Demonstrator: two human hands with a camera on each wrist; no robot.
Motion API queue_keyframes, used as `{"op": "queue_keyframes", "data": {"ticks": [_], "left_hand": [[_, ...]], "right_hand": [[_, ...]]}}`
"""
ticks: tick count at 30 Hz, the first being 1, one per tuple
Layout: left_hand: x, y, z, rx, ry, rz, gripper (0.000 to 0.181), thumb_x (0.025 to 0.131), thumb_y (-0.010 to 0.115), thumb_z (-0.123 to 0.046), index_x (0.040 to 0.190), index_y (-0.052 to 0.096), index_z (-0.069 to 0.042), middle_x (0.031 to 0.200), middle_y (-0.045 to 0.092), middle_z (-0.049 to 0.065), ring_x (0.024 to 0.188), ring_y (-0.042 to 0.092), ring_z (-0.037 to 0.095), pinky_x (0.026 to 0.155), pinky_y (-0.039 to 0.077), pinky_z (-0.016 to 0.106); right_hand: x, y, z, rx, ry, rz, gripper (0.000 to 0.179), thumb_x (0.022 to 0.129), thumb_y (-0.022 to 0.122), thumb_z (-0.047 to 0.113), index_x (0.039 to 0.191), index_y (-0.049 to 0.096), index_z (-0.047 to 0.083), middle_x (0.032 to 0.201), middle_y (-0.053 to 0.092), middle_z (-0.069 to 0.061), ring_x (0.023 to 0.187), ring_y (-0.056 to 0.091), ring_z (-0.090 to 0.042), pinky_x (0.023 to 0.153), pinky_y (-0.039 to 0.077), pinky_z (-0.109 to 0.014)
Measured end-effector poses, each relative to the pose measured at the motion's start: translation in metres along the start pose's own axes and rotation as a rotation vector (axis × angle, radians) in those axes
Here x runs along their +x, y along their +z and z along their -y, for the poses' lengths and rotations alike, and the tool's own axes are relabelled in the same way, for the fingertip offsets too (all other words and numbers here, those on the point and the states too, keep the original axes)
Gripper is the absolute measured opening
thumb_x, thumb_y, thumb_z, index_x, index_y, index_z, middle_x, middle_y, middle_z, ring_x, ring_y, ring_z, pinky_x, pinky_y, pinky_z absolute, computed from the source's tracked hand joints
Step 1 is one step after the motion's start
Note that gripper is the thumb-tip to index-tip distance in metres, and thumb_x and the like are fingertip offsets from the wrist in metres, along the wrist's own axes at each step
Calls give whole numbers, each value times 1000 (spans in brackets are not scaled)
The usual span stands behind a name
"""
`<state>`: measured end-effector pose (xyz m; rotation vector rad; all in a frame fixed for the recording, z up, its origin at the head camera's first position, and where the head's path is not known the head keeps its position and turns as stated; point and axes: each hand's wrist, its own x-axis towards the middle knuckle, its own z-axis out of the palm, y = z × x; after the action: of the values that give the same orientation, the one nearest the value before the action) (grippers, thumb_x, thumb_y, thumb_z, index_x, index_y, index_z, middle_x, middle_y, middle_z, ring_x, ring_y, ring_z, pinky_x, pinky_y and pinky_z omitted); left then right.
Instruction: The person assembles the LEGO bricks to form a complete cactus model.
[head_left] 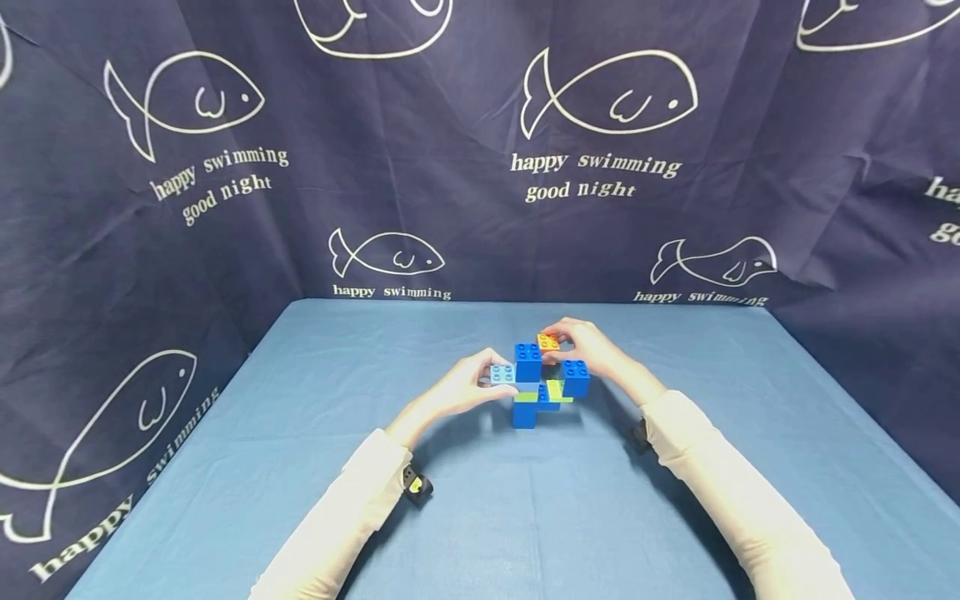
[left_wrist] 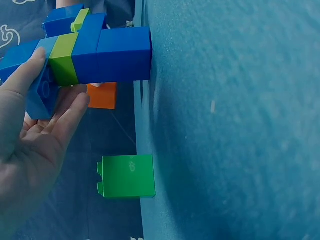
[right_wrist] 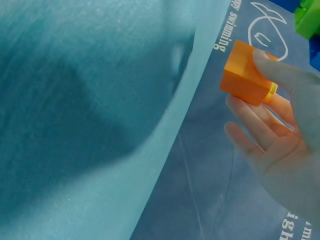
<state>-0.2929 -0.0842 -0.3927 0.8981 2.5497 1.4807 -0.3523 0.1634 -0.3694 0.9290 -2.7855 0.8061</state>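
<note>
My left hand [head_left: 463, 385] grips the light blue brick [head_left: 502, 374] at the left side of a joined toy-brick model. Dark blue bricks [head_left: 528, 363] and lime-green pieces [head_left: 555, 390] make up the rest of it; another dark blue brick [head_left: 575, 377] stands on its right arm. Behind the model, my right hand [head_left: 591, 346] pinches an orange brick [head_left: 548, 342] between thumb and fingers. In the right wrist view that orange brick [right_wrist: 245, 74] appears apart from the model's lime-green piece [right_wrist: 307, 18].
A loose green brick [left_wrist: 129, 176] stands on the blue-covered table [head_left: 480, 517], seen in the left wrist view. Dark curtains [head_left: 465, 167] with fish drawings hang behind the table and at both sides.
</note>
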Motion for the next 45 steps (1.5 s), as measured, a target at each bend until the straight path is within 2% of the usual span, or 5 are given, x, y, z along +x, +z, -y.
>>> {"op": "queue_keyframes", "data": {"ticks": [10, 25, 33, 45], "left_hand": [[0, 0, 2, 10, 15, -11, 32, 80, 75, -22, 104, 56, -11, 84, 65, 2, 73, 59, 7, 69, 49, 22], [3, -1, 4, 12, 10, 1, 32, 80, 75, -22, 103, 57, -10, 83, 65, 1, 71, 59, 6, 68, 48, 21], [3, -2, 3, 2, 13, 0, 33, 80, 76, -21, 105, 57, -9, 84, 66, 4, 72, 59, 7, 69, 48, 22], [4, -1, 4, -17, 8, 11, 34, 80, 75, -21, 105, 57, -8, 85, 66, 2, 73, 59, 6, 69, 49, 22]], "right_hand": [[-4, -7, 4, 0, -8, -30, 39, 81, 74, 17, 114, 63, 0, 101, 63, -13, 95, 60, -28, 86, 49, -45], [-8, -28, 9, 16, -62, -146, 39, 77, 77, 14, 112, 65, 1, 99, 64, -13, 94, 62, -29, 86, 50, -46], [-11, -34, 17, 23, -83, -153, 39, 76, 78, 15, 109, 66, 0, 95, 63, -13, 87, 63, -32, 81, 52, -45], [-16, -39, 23, 26, -112, -176, 38, 77, 77, 16, 111, 66, 3, 97, 66, -11, 86, 62, -25, 81, 53, -43]]}}
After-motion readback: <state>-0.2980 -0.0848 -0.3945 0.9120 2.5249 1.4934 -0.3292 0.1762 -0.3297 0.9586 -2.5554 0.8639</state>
